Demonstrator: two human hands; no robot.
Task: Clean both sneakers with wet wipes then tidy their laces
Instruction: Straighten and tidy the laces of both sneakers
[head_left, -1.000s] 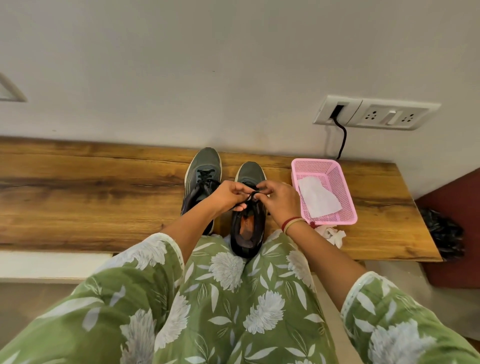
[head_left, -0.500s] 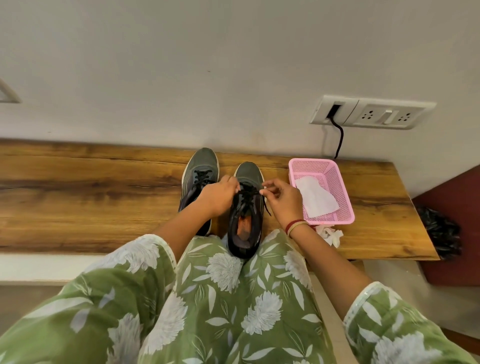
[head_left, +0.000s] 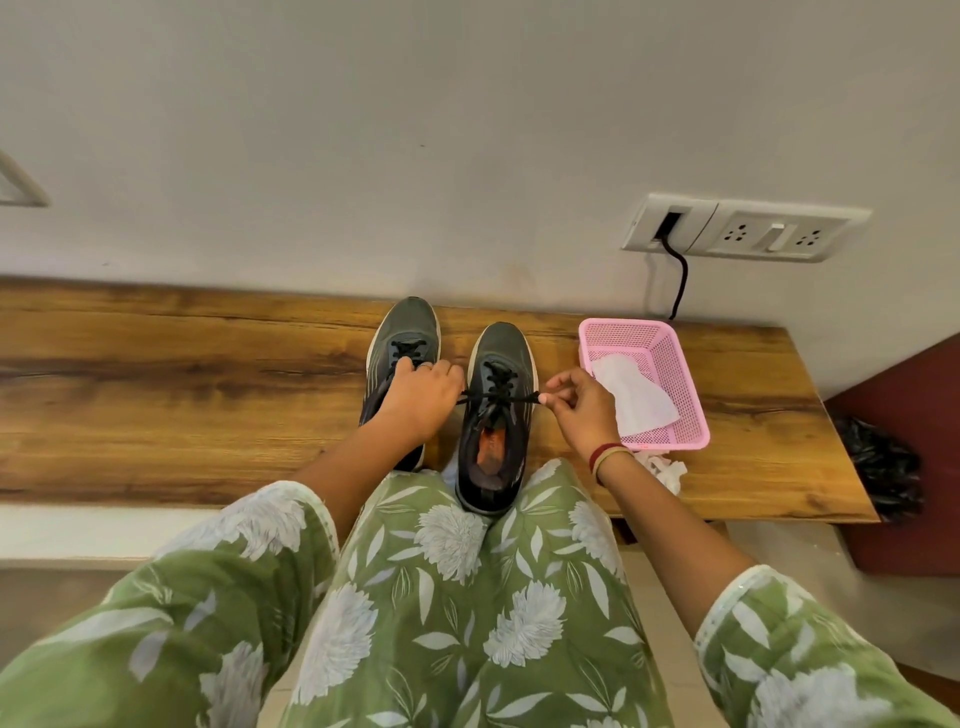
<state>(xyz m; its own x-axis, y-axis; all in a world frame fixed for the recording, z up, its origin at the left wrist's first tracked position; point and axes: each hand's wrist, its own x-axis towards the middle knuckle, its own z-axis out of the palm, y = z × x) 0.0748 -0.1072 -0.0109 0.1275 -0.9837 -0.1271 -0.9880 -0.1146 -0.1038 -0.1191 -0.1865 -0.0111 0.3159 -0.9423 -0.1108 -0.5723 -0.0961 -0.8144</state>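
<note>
Over the right sneaker (head_left: 497, 415), left hand (head_left: 422, 400) and right hand (head_left: 582, 410) pinch taut lace ends (head_left: 496, 397).

Wooden bench (head_left: 182, 395), pink basket (head_left: 681, 387), wall socket panel (head_left: 748, 231), black cable (head_left: 684, 275)

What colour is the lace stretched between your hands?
Black. The lace runs taut from the left hand to the right hand; the head view shows it best.
</note>
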